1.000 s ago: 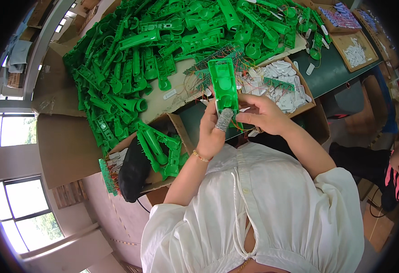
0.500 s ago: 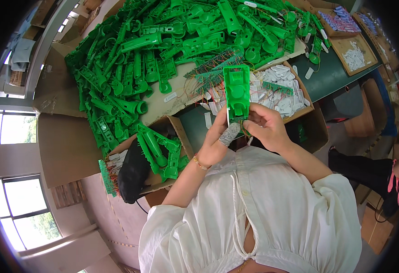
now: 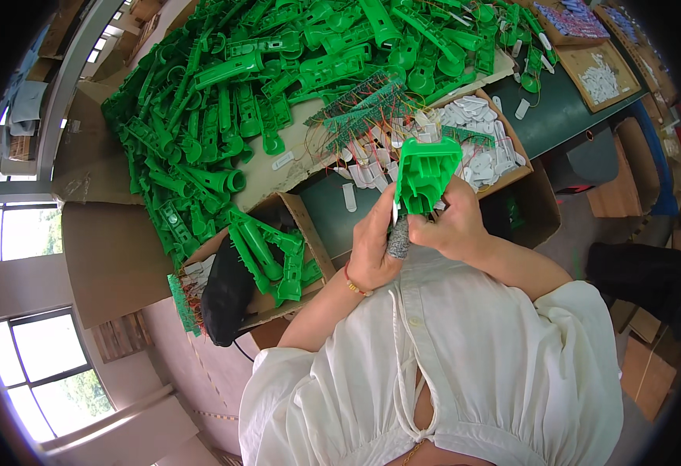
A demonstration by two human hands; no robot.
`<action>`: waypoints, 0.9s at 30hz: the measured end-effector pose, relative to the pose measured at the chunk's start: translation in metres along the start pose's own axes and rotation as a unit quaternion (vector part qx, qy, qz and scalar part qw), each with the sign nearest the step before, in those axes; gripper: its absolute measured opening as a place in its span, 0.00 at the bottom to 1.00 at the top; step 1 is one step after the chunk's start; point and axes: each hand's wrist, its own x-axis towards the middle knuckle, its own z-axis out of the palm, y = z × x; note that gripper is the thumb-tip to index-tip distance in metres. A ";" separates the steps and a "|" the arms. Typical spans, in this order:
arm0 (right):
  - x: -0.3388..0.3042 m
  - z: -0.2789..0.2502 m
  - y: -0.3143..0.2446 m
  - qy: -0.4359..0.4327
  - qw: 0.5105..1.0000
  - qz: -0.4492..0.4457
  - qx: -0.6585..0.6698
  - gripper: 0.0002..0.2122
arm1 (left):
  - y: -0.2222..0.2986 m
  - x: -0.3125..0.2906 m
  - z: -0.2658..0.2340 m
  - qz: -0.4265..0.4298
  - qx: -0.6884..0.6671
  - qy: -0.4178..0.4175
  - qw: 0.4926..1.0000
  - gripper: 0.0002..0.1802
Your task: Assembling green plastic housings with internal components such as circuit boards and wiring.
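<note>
A green plastic housing is held up before my chest, its ribbed hollow side showing and its wide end upward. Around its left side closes my left hand, with a grey knitted cover on the thumb. A thin white strip shows along the housing's left edge by those fingers. My right hand grips the lower right of the same part, fingers bent and thumb pressed near its lower end. What lies under the fingertips is hidden. Just beyond are green circuit boards with red wires and white plastic pieces.
A large heap of green housings covers the cardboard at the far left. An open carton with green parts and a black object stands near left. On the green table, a tray of white pieces sits far right.
Both hands have lowered slightly toward me. The housing has tipped, so its wide end now faces up more and its length looks shorter.
</note>
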 end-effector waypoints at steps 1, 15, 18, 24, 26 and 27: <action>-0.001 0.001 0.002 0.008 1.000 -0.023 -0.012 0.17 | 0.000 -0.002 0.001 -0.001 0.000 0.007 1.000 0.32; 0.001 -0.015 0.022 -0.072 0.943 0.181 0.269 0.15 | 0.005 0.015 0.000 -0.267 -0.521 0.026 0.810 0.26; 0.001 -0.014 0.023 -0.055 0.946 0.183 0.263 0.14 | 0.003 0.014 0.004 -0.279 -0.539 0.048 0.793 0.26; -0.001 -0.012 0.029 -0.041 0.963 0.188 0.190 0.12 | -0.013 0.007 0.010 -0.261 -0.564 0.069 0.780 0.25; 0.000 -0.013 0.028 -0.046 0.966 0.192 0.165 0.12 | -0.013 0.006 0.011 -0.278 -0.585 0.069 0.759 0.23; 0.003 -0.013 0.024 -0.049 0.963 0.203 0.173 0.11 | -0.013 0.007 0.011 -0.293 -0.604 0.068 0.738 0.21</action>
